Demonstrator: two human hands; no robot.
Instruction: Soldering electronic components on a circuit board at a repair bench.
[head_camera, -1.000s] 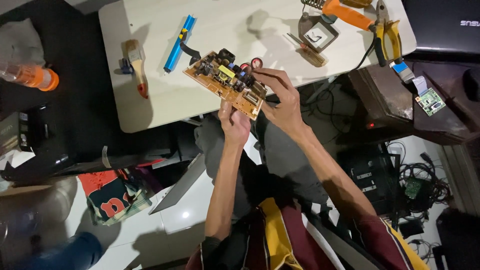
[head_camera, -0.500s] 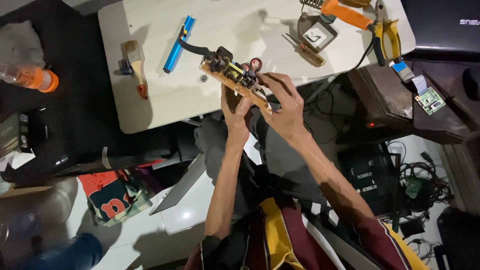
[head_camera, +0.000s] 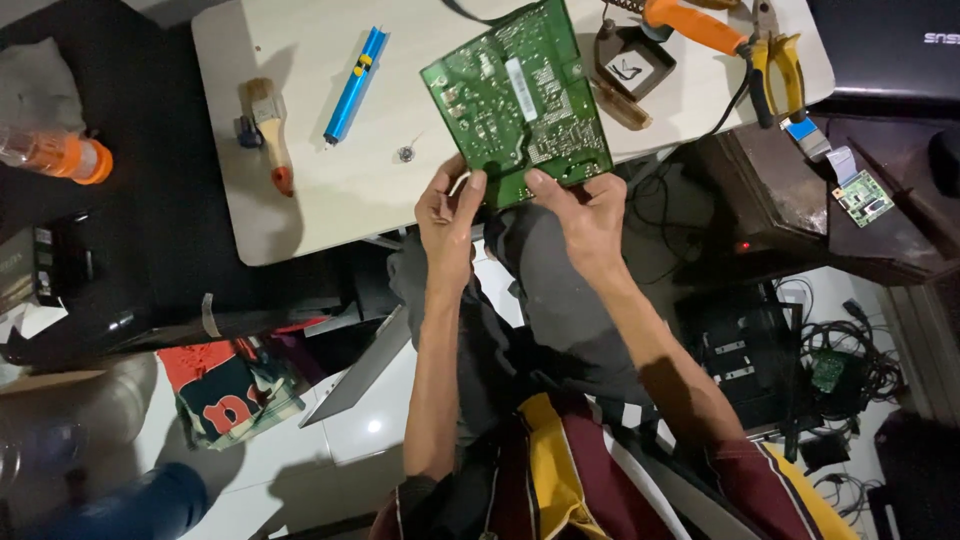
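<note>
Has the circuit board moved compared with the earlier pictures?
Yes. The circuit board is flipped, green solder side up, and sits farther up over the table, nearer the orange-handled tool. Left hand and right hand hold its lower edge.

both forearms reach forward, left hand (head_camera: 447, 215) and right hand (head_camera: 587, 215) side by side, fingers pinching the green circuit board's (head_camera: 515, 100) near edge.
</note>
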